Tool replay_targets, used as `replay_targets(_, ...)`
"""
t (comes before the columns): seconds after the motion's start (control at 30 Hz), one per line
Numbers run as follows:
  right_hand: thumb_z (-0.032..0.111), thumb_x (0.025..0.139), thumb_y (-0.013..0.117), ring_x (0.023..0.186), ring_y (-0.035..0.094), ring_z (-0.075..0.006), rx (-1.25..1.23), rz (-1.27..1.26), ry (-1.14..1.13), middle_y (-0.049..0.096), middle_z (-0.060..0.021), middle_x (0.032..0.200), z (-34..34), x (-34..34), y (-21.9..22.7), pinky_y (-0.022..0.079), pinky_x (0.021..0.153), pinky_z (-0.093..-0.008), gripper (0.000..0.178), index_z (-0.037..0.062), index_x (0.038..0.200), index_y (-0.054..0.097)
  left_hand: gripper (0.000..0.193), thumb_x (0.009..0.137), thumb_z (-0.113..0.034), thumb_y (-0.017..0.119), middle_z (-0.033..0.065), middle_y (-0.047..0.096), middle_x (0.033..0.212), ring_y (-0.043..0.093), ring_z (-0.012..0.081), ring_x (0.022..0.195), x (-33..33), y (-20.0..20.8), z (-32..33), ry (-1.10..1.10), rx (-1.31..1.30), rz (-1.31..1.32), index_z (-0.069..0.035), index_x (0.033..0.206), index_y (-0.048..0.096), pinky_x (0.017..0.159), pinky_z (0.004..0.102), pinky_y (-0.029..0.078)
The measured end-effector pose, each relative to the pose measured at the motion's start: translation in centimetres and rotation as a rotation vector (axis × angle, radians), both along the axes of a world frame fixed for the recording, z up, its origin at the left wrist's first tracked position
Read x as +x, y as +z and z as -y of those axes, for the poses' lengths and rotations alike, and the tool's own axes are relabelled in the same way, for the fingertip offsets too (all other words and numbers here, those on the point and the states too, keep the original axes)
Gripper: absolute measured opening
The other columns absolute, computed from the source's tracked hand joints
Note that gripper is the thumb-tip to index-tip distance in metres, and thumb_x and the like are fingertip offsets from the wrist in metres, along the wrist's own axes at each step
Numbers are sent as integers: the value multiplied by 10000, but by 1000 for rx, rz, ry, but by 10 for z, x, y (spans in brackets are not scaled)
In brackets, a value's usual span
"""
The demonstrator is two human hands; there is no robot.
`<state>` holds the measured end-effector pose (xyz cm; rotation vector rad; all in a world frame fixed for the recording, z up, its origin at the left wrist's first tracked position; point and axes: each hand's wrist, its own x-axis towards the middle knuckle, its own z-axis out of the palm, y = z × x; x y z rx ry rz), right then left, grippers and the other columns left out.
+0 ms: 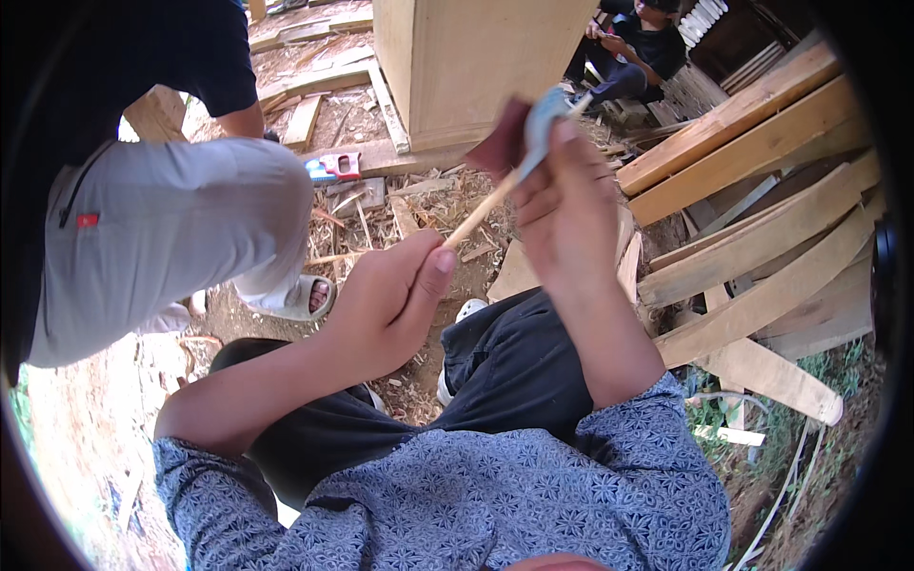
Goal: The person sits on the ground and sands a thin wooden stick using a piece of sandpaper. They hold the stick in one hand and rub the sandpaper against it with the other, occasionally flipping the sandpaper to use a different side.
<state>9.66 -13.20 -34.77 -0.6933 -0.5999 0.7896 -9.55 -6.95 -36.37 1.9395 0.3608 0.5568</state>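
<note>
My left hand (395,295) is closed round the lower end of a thin, pale wooden stick (484,211), thumb lying along it. The stick slants up and to the right. Near its upper end, my right hand (569,195) pinches a folded sheet of sandpaper (499,143) about the wood. One face of the sheet is dark red-brown, the other light blue-grey. The sheet and the right fingers are a little blurred. A short tip of the stick shows beyond the sandpaper.
A person in grey trousers (181,224) stands close at left; another person (633,57) sits at the far right. A saw with a red handle (335,167) lies near a large wooden box (481,71). Planks (738,124) and curved boards (762,252) are piled at right. Shavings litter the ground.
</note>
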Motion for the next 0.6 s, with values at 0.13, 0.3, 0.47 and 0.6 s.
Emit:
replay_targets(0.13,254,981,643,848,666,-81,-53,56,-172,687,-21,944,4,-4,12,571,759,-251,188,73,1029,651,272,1053,-202,441,151,492,605,509,341,523,-1,-6,1,-35,0,5,-8,867,482,522,411,383)
replay_targets(0.3,243,997,622,786,631,-59,-18,127,75,691,11,937,2,-19,-4,497,670,-218,174,102,1091,661,280,1050,-212,457,149,479,603,501,334,523,-1,-1,-2,27,-39,35,-7,863,493,520,406,376)
replay_targets(0.47,238,995,622,822,683,-100,-28,67,-28,682,-35,919,5,-6,4,577,723,-255,182,59,1016,642,296,1064,-231,431,104,476,644,464,207,575,-5,-1,-4,-29,21,3,-11,881,503,552,345,373)
replay_targets(0.6,250,993,626,813,682,-98,-60,102,-143,685,-36,913,4,-23,0,579,709,-248,213,41,1028,647,222,1023,-177,500,187,518,617,547,396,556,-3,-4,0,17,87,-19,-11,876,501,527,452,390)
